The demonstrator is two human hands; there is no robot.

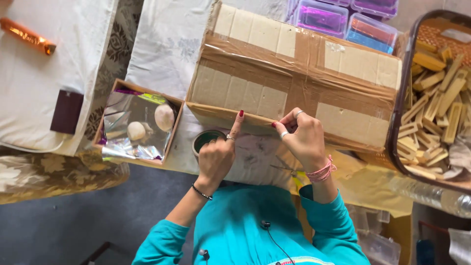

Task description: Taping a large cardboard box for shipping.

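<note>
A large cardboard box [294, 73], taped with brown and pale strips, lies on a white cloth. My left hand [216, 157] has its fingers curled over a tape roll [203, 140] with a green inner ring, and its index finger presses on the box's near edge. My right hand [304, 137] pinches the same edge just to the right with thumb and forefinger, where a strip of tape seems to end. Scissors [282, 167] lie on the cloth under my right hand, partly hidden.
A small open carton [142, 91] with shiny foil and two pale round lumps sits at the left. A dark-rimmed tray [392, 132] of wooden blocks is at the right, a clear bottle [431, 194] below it. Purple-lidded plastic boxes [321, 17] stand behind the box.
</note>
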